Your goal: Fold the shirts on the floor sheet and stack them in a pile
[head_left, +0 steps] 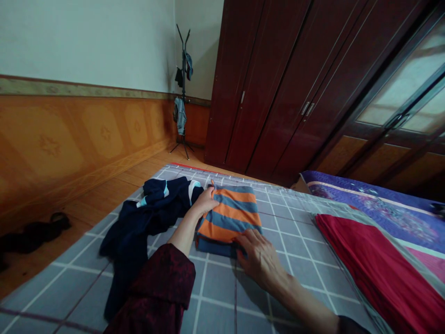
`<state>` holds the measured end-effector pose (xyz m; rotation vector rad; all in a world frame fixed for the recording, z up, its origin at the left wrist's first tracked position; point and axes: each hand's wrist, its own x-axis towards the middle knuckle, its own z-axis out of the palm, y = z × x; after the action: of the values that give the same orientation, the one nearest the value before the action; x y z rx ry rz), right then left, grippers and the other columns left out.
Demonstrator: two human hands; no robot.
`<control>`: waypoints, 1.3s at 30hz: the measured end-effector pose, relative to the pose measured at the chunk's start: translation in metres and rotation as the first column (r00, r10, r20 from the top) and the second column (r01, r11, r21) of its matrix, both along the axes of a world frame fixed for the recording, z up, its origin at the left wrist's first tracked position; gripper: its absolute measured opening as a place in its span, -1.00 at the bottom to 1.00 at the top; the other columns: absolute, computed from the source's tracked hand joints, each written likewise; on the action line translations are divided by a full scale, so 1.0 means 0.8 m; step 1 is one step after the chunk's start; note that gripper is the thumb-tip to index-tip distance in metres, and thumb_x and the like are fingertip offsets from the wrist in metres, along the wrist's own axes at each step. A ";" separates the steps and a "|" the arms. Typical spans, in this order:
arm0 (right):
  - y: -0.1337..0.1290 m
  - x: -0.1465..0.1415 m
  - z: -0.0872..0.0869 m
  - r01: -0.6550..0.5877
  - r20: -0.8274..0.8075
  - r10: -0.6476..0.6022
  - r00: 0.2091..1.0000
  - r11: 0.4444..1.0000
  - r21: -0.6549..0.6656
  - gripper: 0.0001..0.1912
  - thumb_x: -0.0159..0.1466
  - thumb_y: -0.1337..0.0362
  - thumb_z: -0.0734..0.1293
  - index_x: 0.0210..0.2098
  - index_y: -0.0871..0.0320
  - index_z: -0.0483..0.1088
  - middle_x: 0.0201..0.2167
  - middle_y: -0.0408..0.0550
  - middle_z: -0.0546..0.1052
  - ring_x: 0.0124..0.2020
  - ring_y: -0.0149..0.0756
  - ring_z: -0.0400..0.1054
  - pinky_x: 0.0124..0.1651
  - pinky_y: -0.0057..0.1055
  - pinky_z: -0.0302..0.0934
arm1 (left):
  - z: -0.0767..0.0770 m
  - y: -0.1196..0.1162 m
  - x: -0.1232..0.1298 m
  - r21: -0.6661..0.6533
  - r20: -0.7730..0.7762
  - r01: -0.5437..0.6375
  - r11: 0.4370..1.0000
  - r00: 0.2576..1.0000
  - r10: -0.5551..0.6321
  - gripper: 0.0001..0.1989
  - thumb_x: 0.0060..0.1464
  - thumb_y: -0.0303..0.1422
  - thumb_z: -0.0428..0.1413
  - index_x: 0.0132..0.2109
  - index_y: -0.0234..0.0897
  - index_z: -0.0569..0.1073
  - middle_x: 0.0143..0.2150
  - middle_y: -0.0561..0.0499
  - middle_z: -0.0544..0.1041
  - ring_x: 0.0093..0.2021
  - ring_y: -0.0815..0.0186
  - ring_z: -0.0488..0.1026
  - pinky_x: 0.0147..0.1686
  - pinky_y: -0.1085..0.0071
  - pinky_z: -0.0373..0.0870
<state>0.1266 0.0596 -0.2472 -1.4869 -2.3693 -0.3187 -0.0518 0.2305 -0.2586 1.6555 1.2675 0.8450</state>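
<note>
Both bare hands work at a folded orange-and-blue striped garment [228,215], which lies on a bed covered with a grey checked sheet [290,222]. The garment sits between the hands, with a plain blue layer showing along its near edge. The hands are well apart, and neither is clearly clamped on the cloth.

The left hand [205,202], in a dark red patterned sleeve [158,290], rests against the garment's far-left side. Its fingertips reach the top fold, and whether they pinch the cloth there cannot be told. The right hand [259,260] lies open, with spread fingers [243,246] on the garment's near-right edge.

Left of the left hand, touching the striped garment, lies a crumpled navy garment [149,218] with pale trim. Right of the right hand, a red blanket [375,273] and a purple floral quilt [375,204] lie on the bed. Far beyond the left hand, a black coat rack [183,88] holds hanging clothes near a dark wooden wardrobe [264,83]. Further left, a dark item [33,234] lies on the wooden floor [114,195].
</note>
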 end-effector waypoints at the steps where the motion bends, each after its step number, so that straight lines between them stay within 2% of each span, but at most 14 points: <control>1: -0.002 0.000 -0.002 -0.001 0.018 0.001 1.000 1.000 -0.011 -0.80 0.14 0.46 0.22 -0.29 0.08 0.38 -0.36 -0.07 0.42 -0.32 -0.24 0.28 -0.32 -0.36 0.12 | -0.001 0.000 -0.001 -0.003 -0.014 0.001 1.000 1.000 -0.001 -0.34 -0.17 -0.53 0.16 0.16 -0.37 0.28 0.08 -0.18 0.44 0.03 0.14 0.41 -0.02 0.38 0.30; 3: -0.002 0.003 -0.006 0.020 0.068 -0.020 0.997 1.000 -0.001 -0.75 0.13 0.50 0.20 -0.27 0.08 0.38 -0.36 -0.07 0.42 -0.32 -0.23 0.27 -0.33 -0.35 0.11 | -0.002 0.001 -0.004 -0.011 -0.031 0.012 1.000 0.999 -0.012 -0.32 -0.16 -0.50 0.18 0.18 -0.38 0.25 0.11 -0.21 0.41 0.05 0.12 0.39 -0.01 0.36 0.30; 6: 0.001 0.019 -0.007 0.057 0.122 -0.062 0.991 0.997 0.046 -0.73 0.12 0.55 0.16 -0.36 0.10 0.37 -0.42 -0.07 0.40 -0.37 -0.23 0.24 -0.35 -0.35 0.07 | -0.001 0.002 -0.004 -0.013 -0.033 0.039 0.999 0.999 -0.039 -0.28 -0.15 -0.51 0.17 0.22 -0.37 0.19 0.15 -0.22 0.37 0.06 0.14 0.39 -0.01 0.37 0.31; 10: -0.003 0.044 0.001 0.073 0.084 -0.082 0.993 0.992 0.100 -0.75 0.16 0.56 0.15 -0.44 0.12 0.34 -0.45 -0.07 0.37 -0.38 -0.24 0.21 -0.33 -0.36 0.04 | 0.001 0.001 -0.001 -0.018 -0.021 0.105 0.994 0.994 -0.105 -0.24 -0.16 -0.55 0.16 0.24 -0.35 0.14 0.16 -0.20 0.36 0.04 0.17 0.41 -0.04 0.40 0.35; 16: -0.026 0.045 -0.010 -0.023 0.047 0.025 0.999 0.999 -0.039 -0.80 0.22 0.53 0.20 -0.39 0.13 0.34 -0.41 -0.09 0.37 -0.40 -0.27 0.18 -0.35 -0.38 0.00 | -0.003 0.000 -0.009 -0.059 -0.053 0.201 0.978 0.977 -0.204 -0.31 -0.19 -0.60 0.15 0.16 -0.34 0.22 0.11 -0.19 0.40 0.02 0.15 0.42 -0.07 0.38 0.38; 18: -0.030 0.042 -0.015 -0.020 0.038 0.022 0.999 0.998 -0.062 -0.82 0.22 0.53 0.22 -0.39 0.13 0.34 -0.40 -0.09 0.38 -0.39 -0.27 0.18 -0.35 -0.37 0.00 | -0.002 0.000 -0.017 -0.073 -0.066 0.235 0.969 0.969 -0.239 -0.30 -0.18 -0.60 0.14 0.17 -0.31 0.21 0.07 -0.14 0.44 -0.02 0.18 0.45 -0.11 0.41 0.40; 20: -0.031 0.043 -0.017 -0.008 0.022 0.010 1.000 0.997 -0.077 -0.82 0.22 0.52 0.23 -0.40 0.13 0.34 -0.41 -0.09 0.38 -0.39 -0.26 0.18 -0.34 -0.37 0.01 | 0.001 -0.001 -0.026 -0.092 -0.090 0.261 0.961 0.959 -0.269 -0.28 -0.17 -0.61 0.11 0.20 -0.26 0.16 0.00 -0.08 0.48 -0.10 0.24 0.49 -0.18 0.45 0.42; 24: -0.036 0.050 -0.014 -0.006 -0.023 0.003 1.000 0.992 -0.130 -0.83 0.24 0.51 0.22 -0.37 0.14 0.36 -0.38 -0.07 0.39 -0.35 -0.25 0.20 -0.30 -0.36 0.06 | 0.013 -0.007 -0.040 -0.156 -0.197 0.282 0.947 0.930 -0.309 -0.26 -0.13 -0.58 0.07 0.23 -0.20 0.10 -0.22 0.03 0.55 -0.41 0.30 0.53 -0.42 0.45 0.44; 26: -0.041 0.053 -0.013 0.011 -0.037 -0.017 0.999 0.988 -0.155 -0.80 0.23 0.52 0.20 -0.35 0.14 0.37 -0.36 -0.06 0.40 -0.33 -0.24 0.21 -0.28 -0.35 0.08 | 0.018 -0.008 -0.042 -0.148 -0.287 0.244 0.958 0.917 -0.278 -0.33 -0.10 -0.52 0.09 0.20 -0.20 0.14 -0.24 0.03 0.55 -0.41 0.27 0.53 -0.45 0.45 0.42; 29: -0.050 0.059 -0.010 0.040 -0.037 -0.048 0.998 0.979 -0.198 -0.72 0.13 0.58 0.19 -0.29 0.15 0.38 -0.28 -0.02 0.41 -0.27 -0.22 0.23 -0.24 -0.35 0.13 | 0.021 -0.005 -0.038 -0.057 -0.422 0.117 0.992 0.897 -0.130 -0.50 -0.01 -0.35 0.12 0.10 -0.25 0.21 -0.11 -0.11 0.51 -0.15 0.12 0.51 -0.27 0.37 0.41; 32: -0.053 0.063 -0.007 0.046 -0.012 -0.050 0.999 0.971 -0.236 -0.63 0.04 0.61 0.19 -0.22 0.17 0.38 -0.20 0.02 0.41 -0.20 -0.20 0.25 -0.21 -0.35 0.17 | 0.017 -0.001 -0.028 0.027 -0.510 0.023 0.999 0.860 -0.006 -0.54 0.03 -0.19 0.11 0.02 -0.31 0.23 0.02 -0.26 0.43 0.05 -0.04 0.39 -0.09 0.24 0.33; 34: -0.048 0.066 -0.005 0.042 0.019 -0.038 0.999 0.970 -0.241 -0.67 0.09 0.60 0.17 -0.23 0.18 0.38 -0.23 0.02 0.42 -0.22 -0.21 0.27 -0.23 -0.36 0.17 | 0.013 -0.001 -0.020 0.046 -0.537 0.018 0.999 0.843 0.010 -0.54 0.02 -0.23 0.13 0.02 -0.30 0.22 0.03 -0.27 0.42 0.06 -0.04 0.38 -0.05 0.22 0.30; 36: -0.040 0.068 -0.004 0.042 0.057 -0.029 0.998 0.973 -0.227 -0.72 0.17 0.57 0.14 -0.29 0.17 0.38 -0.30 -0.01 0.42 -0.29 -0.25 0.27 -0.27 -0.38 0.16 | 0.012 -0.004 -0.013 0.051 -0.547 0.039 0.998 0.837 -0.005 -0.54 0.00 -0.37 0.13 0.05 -0.28 0.19 0.02 -0.23 0.43 0.06 0.03 0.39 -0.05 0.26 0.29; 39: -0.028 0.072 0.003 0.044 0.078 -0.031 0.996 0.985 -0.168 -0.74 0.20 0.57 0.12 -0.39 0.16 0.36 -0.39 -0.05 0.41 -0.39 -0.31 0.25 -0.38 -0.43 0.10 | 0.016 -0.011 -0.005 0.032 -0.538 0.114 0.993 0.839 -0.079 -0.50 -0.03 -0.49 0.11 0.07 -0.25 0.17 -0.04 -0.15 0.47 -0.03 0.14 0.46 -0.12 0.36 0.34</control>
<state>0.1839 0.0376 -0.2451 -1.6232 -2.4840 -0.1880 -0.0555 0.2214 -0.2457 2.0770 1.5199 0.3608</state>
